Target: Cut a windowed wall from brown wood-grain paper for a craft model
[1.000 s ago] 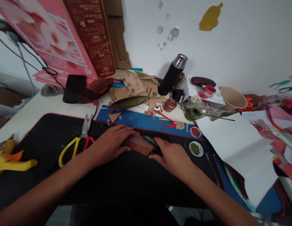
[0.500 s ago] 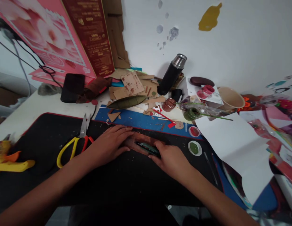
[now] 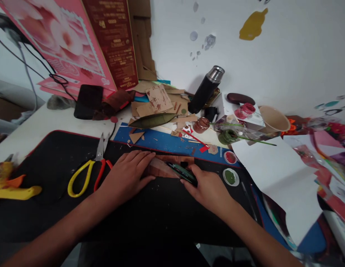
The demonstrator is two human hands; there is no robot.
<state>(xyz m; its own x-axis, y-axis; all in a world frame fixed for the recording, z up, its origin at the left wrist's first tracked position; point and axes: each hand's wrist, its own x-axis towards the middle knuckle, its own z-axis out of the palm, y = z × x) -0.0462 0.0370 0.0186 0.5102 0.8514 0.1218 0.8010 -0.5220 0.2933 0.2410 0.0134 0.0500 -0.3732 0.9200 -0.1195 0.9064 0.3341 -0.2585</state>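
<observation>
My left hand (image 3: 129,173) lies flat on the left end of a brown strip (image 3: 161,172), perhaps card or leather, fingers stretched out. Beside its fingertips, a pale translucent band (image 3: 163,165) slants across the strip; I cannot tell what it is. A slim dark green tool (image 3: 181,172) with small lettering, possibly a utility knife, is gripped in my right hand (image 3: 207,184). Its far end points left over the strip; the tip is hard to make out. A small black square (image 3: 184,164) shows on the strip beyond the tool. Scissors (image 3: 100,163) with yellow and red handles lie left of my left hand.
Strip and hands rest on a black mat (image 3: 150,211). Behind are cardboard scraps (image 3: 159,99), a long green leaf shape (image 3: 152,120) and a black flask (image 3: 205,91). Paint pots (image 3: 230,177) and white paper (image 3: 272,167) lie right, a yellow glue gun (image 3: 16,192) far left.
My right hand has moved slightly right and down with the dark green tool, uncovering more of the strip and the pale band. My left hand stays on the strip.
</observation>
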